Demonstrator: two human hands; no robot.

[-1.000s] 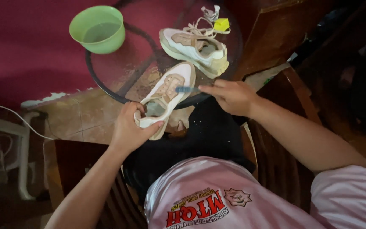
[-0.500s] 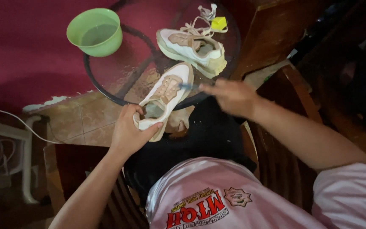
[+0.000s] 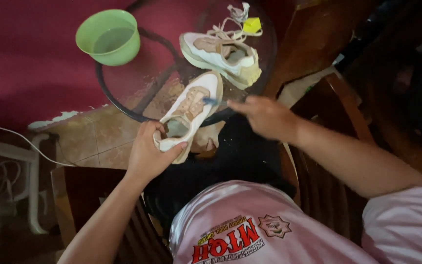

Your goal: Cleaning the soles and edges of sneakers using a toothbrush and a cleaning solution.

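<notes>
My left hand (image 3: 148, 152) grips the heel of a white and tan sneaker (image 3: 191, 108) that leans on the edge of a round glass table (image 3: 137, 80). My right hand (image 3: 264, 116) holds a small blue brush (image 3: 212, 101), whose head touches the side of that sneaker near its middle. The hand is blurred by motion. A second matching sneaker (image 3: 221, 53) lies on the table farther back, with its loose laces (image 3: 234, 20) and a small yellow piece (image 3: 251, 25) behind it.
A green plastic bowl (image 3: 108, 37) holding water stands at the table's left rim. A white cable (image 3: 30, 144) runs across the tiled floor at left. Dark wooden chair parts (image 3: 348, 112) stand at right. A dark cloth (image 3: 235, 156) covers my lap.
My right hand has shifted slightly right and down with the brush, moving along the sneaker's side. The left hand keeps its hold on the heel.
</notes>
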